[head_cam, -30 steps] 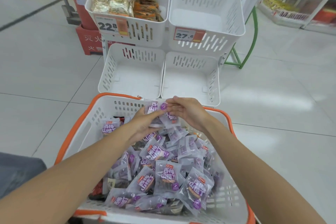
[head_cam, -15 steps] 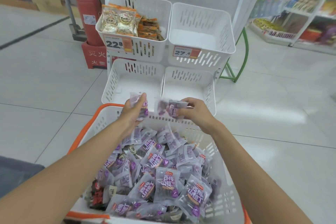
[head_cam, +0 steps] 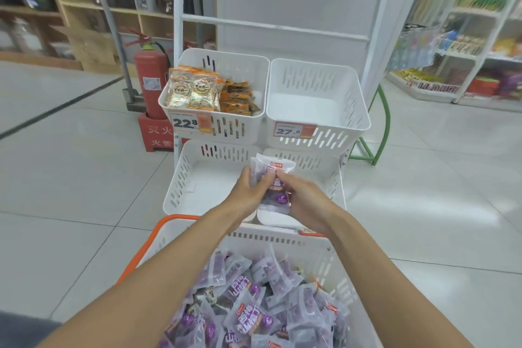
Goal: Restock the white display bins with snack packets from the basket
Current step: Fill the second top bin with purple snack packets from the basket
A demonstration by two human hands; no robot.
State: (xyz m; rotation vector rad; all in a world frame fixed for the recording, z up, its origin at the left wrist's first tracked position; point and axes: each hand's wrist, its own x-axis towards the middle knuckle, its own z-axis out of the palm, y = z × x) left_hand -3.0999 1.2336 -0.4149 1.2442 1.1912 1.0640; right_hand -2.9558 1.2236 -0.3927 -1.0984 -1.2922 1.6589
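Stack of purple snack packets (head_cam: 273, 178): gripped by curled left hand (head_cam: 248, 192) and right hand (head_cam: 306, 203), previously held apart, now joined above lower bins (head_cam: 183, 175), twelve o'clock of basket (head_cam: 282, 238).

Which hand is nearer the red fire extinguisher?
Left. The left hand is on the fire extinguisher side of the held packets; the right hand lies beyond them.

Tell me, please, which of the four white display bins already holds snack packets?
The upper-left bin, price-tagged 22.8; it holds beige and orange packets, the other three show none.
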